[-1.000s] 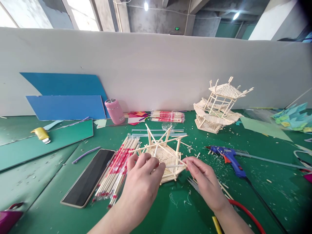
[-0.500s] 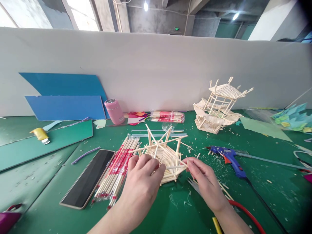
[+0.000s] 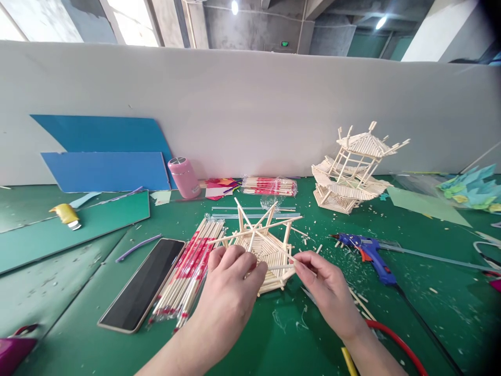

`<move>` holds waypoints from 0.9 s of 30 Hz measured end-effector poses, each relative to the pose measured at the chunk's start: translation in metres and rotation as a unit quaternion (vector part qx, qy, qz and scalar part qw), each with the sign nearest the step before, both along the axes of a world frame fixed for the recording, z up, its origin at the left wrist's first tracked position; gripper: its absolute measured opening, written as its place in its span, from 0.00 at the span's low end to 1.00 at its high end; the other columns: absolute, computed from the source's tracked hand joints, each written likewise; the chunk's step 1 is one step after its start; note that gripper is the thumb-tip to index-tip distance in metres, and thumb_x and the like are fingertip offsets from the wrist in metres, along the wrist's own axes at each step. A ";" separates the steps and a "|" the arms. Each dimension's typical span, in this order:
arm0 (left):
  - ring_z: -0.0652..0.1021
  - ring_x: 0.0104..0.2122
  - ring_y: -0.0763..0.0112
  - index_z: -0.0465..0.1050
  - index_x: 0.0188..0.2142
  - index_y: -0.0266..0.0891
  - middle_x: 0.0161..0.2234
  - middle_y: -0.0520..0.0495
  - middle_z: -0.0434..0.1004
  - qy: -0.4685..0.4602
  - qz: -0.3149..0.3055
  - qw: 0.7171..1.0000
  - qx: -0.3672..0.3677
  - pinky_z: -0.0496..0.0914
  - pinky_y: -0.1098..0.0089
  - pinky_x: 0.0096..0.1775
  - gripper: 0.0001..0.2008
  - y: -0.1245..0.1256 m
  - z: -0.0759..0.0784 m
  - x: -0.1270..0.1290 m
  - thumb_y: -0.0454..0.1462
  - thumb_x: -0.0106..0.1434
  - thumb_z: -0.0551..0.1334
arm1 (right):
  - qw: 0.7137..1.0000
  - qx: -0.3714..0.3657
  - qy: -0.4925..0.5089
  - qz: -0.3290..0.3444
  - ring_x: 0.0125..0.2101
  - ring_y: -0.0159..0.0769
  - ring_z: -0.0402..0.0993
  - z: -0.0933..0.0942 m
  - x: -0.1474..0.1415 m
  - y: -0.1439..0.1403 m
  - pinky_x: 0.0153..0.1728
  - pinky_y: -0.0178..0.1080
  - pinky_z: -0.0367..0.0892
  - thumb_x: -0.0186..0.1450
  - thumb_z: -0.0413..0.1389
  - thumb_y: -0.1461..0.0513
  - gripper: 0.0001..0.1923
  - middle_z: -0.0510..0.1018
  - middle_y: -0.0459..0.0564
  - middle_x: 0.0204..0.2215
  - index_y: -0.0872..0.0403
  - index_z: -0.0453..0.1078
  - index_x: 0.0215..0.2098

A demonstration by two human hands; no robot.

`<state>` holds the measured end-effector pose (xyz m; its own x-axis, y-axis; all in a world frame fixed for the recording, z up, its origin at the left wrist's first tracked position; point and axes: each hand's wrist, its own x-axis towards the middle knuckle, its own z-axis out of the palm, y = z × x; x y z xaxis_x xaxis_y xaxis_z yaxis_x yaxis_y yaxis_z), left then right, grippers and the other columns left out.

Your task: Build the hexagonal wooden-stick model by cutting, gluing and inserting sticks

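Pale, matt wood on the stick frame (image 3: 270,250); crinkly, shiny clear plastic round the wrapped sticks (image 3: 190,266); glossy, glassy smartphone (image 3: 143,284); smooth plastic glue gun (image 3: 370,254); and smooth, faintly shiny tabletop (image 3: 266,339)!

Bright, soft light | windows (image 3: 135,21) blown out, 10–11 o'clock | lamp (image 3: 235,7) glaring, 12 o'clock | black vignette, 2 o'clock

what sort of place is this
Probably a craft workspace, perhaps inside an unfinished building: a blue glue gun lies on the green table, a pagoda-shaped stick model stands near the pale partition, and bare concrete shows beyond.
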<state>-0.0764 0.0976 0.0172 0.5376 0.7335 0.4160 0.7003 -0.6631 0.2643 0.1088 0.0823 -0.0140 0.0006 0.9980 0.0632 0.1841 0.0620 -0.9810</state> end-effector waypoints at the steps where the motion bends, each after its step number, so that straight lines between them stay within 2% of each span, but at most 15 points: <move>1: 0.65 0.32 0.63 0.71 0.35 0.40 0.28 0.46 0.71 0.001 -0.001 1.000 -0.003 0.56 0.60 0.37 0.12 0.000 0.000 0.000 0.31 0.62 0.49 | 1.000 0.000 -0.001 -0.001 0.26 0.31 0.60 0.000 0.000 0.000 0.25 0.33 0.57 0.62 0.50 0.54 0.12 0.66 0.44 0.25 0.53 0.68 0.32; 16: 0.65 0.33 0.64 0.71 0.35 0.39 0.28 0.47 0.71 0.007 -0.004 1.000 -0.020 0.58 0.60 0.37 0.10 -0.001 0.003 -0.002 0.31 0.62 0.51 | 0.999 -0.027 0.027 0.024 0.27 0.30 0.58 -0.001 0.000 -0.002 0.27 0.32 0.57 0.63 0.49 0.55 0.10 0.64 0.42 0.26 0.52 0.66 0.38; 21: 0.67 0.39 0.61 0.69 0.38 0.40 0.42 0.41 0.67 -0.015 0.025 1.000 -0.002 0.63 0.59 0.38 0.11 -0.003 -0.004 -0.006 0.28 0.61 0.52 | 0.999 -0.027 0.031 0.025 0.28 0.31 0.59 -0.003 0.000 -0.002 0.29 0.33 0.58 0.63 0.49 0.54 0.12 0.65 0.44 0.27 0.53 0.66 0.39; 24: 0.68 0.42 0.60 0.63 0.48 0.41 0.44 0.40 0.64 -0.077 0.066 0.995 -0.011 0.65 0.58 0.40 0.15 -0.006 -0.015 -0.007 0.30 0.61 0.54 | 0.999 -0.031 0.032 0.026 0.29 0.32 0.60 -0.004 0.001 -0.002 0.30 0.34 0.58 0.63 0.49 0.54 0.12 0.66 0.45 0.28 0.53 0.66 0.39; 27: 0.70 0.38 0.65 0.54 0.54 0.42 0.39 0.44 0.67 -0.192 0.130 0.971 -0.061 0.67 0.61 0.40 0.24 -0.009 -0.028 -0.005 0.33 0.59 0.57 | 0.998 -0.038 0.037 0.024 0.29 0.32 0.61 -0.005 0.001 -0.003 0.29 0.34 0.59 0.63 0.49 0.54 0.13 0.66 0.45 0.29 0.53 0.66 0.40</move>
